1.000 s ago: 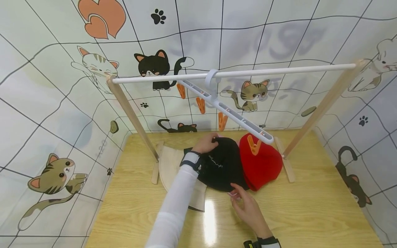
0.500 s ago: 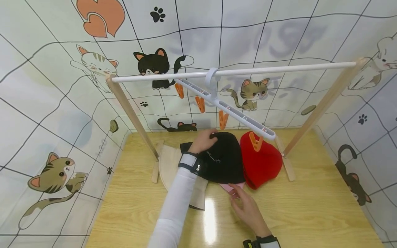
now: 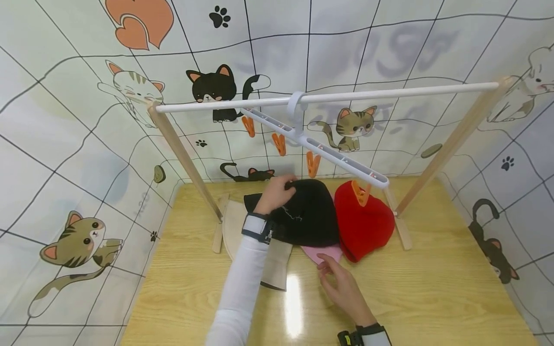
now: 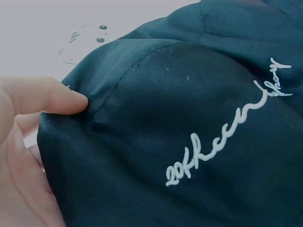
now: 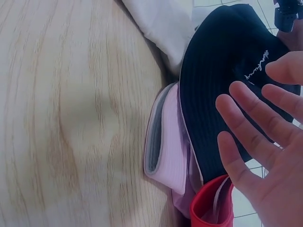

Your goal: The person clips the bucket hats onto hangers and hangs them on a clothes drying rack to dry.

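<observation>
My left hand (image 3: 274, 193) pinches the edge of a black bucket hat (image 3: 313, 211) between thumb and fingers; white script runs across the hat in the left wrist view. The black hat lies over a pink hat (image 3: 322, 252), whose folded brim shows below it; the rest of the pink one is hidden. My right hand (image 3: 344, 288) is beside that pink brim, fingers spread and holding nothing in the right wrist view. A red hat (image 3: 363, 226) sits to the right of the black one. To the left, partly under my arm, lies a cream hat (image 3: 277, 269).
Above the hats a pale hanger (image 3: 337, 156) hangs from a white rail (image 3: 398, 94), with several orange clips (image 3: 313, 164) dangling from it. Wooden posts (image 3: 186, 161) hold the rail up on a wood-grain table (image 3: 433, 293). Cat-print walls stand behind.
My left hand has drawn the black hat to the left and away from me, baring more of the pink brim. The right hand has stayed nearly still. The hanger has turned slightly.
</observation>
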Tool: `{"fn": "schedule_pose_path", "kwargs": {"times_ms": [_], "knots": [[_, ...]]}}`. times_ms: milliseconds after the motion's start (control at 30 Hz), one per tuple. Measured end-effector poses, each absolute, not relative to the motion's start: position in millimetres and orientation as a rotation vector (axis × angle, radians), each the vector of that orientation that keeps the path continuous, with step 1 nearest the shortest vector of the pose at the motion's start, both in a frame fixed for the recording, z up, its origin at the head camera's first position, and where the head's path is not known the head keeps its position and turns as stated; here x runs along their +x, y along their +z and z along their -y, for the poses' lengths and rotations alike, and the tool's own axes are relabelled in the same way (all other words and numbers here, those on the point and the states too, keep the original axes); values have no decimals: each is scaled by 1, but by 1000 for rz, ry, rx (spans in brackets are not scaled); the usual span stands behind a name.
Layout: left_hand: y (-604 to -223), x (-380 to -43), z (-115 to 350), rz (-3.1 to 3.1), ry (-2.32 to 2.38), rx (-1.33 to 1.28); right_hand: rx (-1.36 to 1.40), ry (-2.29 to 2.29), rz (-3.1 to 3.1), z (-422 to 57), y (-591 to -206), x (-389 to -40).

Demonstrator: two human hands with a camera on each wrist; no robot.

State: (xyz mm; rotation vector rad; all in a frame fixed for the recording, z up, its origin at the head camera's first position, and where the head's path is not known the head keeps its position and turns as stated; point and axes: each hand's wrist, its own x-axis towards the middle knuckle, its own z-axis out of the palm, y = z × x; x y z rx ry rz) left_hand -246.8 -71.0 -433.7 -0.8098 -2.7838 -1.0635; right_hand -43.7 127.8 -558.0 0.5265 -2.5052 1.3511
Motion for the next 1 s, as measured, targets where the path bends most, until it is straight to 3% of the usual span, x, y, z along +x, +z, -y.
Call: {"fn": "schedule_pose_path", "kwargs": {"times_ms": [1000], "knots": [[-406, -226, 136, 2514, -1143, -588, 353, 1479, 2629, -127, -532, -74]]}}
